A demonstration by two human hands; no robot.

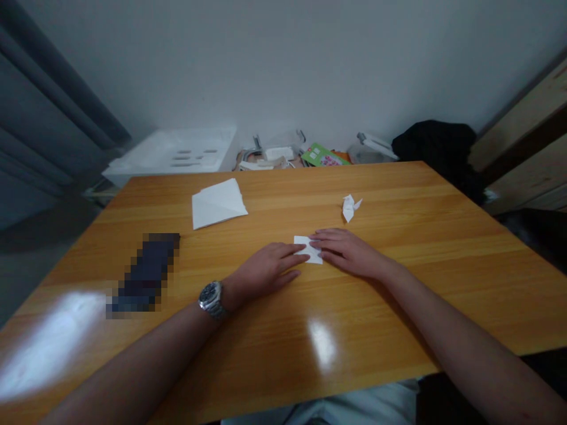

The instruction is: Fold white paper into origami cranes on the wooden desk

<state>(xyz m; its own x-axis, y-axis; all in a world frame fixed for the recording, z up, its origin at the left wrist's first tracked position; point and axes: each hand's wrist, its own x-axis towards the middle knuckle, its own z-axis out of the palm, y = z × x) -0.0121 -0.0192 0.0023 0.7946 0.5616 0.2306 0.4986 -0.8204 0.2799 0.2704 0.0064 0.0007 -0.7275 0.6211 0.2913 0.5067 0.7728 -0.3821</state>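
Note:
A small white piece of paper (313, 255), roughly square, lies flat on the wooden table (248, 354). From the left, my left hand (270, 267) rests its outstretched fingertips on the paper; a metal watch (211, 297) is on that wrist. My right hand (344, 250) lies on the paper's right side, fingers extended and slightly apart. Part of the paper is covered by the fingers of both hands. Beyond my right hand sits a small folded white paper figure (349, 208).
Several white sheets (218, 203) lie at the back left. A pixelated dark object (144, 274) is on the left. Behind the far edge are a white plastic tray (177, 147), a green booklet (323, 156) and a black cloth-like heap (436, 144). A wall stands beyond.

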